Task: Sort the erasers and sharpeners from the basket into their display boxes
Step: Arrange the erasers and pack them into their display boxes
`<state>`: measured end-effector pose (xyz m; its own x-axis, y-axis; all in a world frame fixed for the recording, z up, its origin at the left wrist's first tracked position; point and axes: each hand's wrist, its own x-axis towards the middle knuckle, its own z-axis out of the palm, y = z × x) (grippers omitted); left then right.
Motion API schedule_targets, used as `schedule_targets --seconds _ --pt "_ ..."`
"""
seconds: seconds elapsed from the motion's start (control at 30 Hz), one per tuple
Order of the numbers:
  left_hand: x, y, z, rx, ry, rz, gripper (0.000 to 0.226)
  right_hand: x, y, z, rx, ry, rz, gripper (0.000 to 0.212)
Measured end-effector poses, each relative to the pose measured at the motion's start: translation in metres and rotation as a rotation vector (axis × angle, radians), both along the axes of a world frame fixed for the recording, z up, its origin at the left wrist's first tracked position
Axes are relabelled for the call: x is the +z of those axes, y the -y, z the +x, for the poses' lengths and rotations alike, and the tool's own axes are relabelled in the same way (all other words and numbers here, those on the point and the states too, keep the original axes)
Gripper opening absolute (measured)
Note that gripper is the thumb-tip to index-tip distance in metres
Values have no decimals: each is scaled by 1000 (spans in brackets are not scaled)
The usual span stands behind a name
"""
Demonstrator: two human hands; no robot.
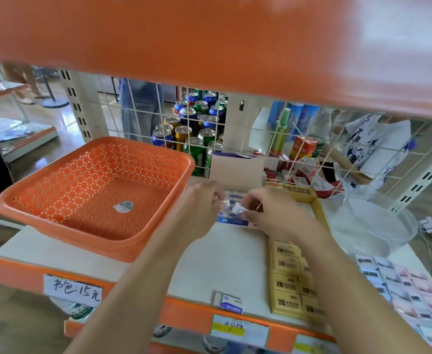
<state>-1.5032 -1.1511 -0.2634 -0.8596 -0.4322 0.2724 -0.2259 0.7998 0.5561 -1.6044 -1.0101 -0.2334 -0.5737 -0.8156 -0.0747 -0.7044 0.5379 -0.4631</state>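
Orange perforated basket [64, 226] sits at 9 o'clock on the white shelf [222, 264] and shows no stock inside, only a round sticker on its floor. Both hands meet at the centre of the view over the blue-and-white display box [232, 219], which stands just to the 3 o'clock side of the basket with its card flap [236, 169] upright behind it. Right hand [273, 210] pinches a small white item [236, 208], probably an eraser, between thumb and fingertips directly above the box opening. Left hand [204, 200] lies against the box's 9 o'clock side; motion blur prevents telling whether it grips the box or only touches it. One loose eraser [231, 301] lies at 6 o'clock near the shelf's front edge, apart from any box. A yellow box of 2B packs [288, 277] runs from 3 towards 5 o'clock, touching the blue box's side. Assessment: sorting is near its end, with the pinched item and the loose eraser outstanding. Recommended practice: steady the box with the left hand, align the item with the rows already seated, lower it flat and release only once it rests. Risk noted: the loose eraser could be knocked off by a forearm.
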Motion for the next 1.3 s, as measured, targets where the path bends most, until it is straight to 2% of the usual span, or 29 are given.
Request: schedule_targets --seconds 0.1,0.2,0.33,0.57,0.7,0.87,1.1,1.3 --pt "-1 12 -27 39 -2 -73 11 -4 17 -17 -90 -63 -98 20" --pt "-6 22 -49 94 45 -32 14 -14 33 -29 -149 -144 -149 22" --pt "-19 31 -69 138 83 1 20 -26 47 -41 -206 -140 -118 27" --pt "-40 42 -81 162 5 67 19 -37 56 -53 -200 -138 -42 27" --pt "-42 45 -83 171 -7 45 20 -39 57 -54 -231 -132 -73 35" --pt "-46 44 -79 152 -52 11 12 -40 57 -57 -209 -148 -86 23" --pt "-52 39 -72 249 -159 -120 10 -37 58 -54 -159 -166 -83 22" --pt "-48 34 -71 280 -173 -15 16 -35 57 -50 -149 -202 -117 22"
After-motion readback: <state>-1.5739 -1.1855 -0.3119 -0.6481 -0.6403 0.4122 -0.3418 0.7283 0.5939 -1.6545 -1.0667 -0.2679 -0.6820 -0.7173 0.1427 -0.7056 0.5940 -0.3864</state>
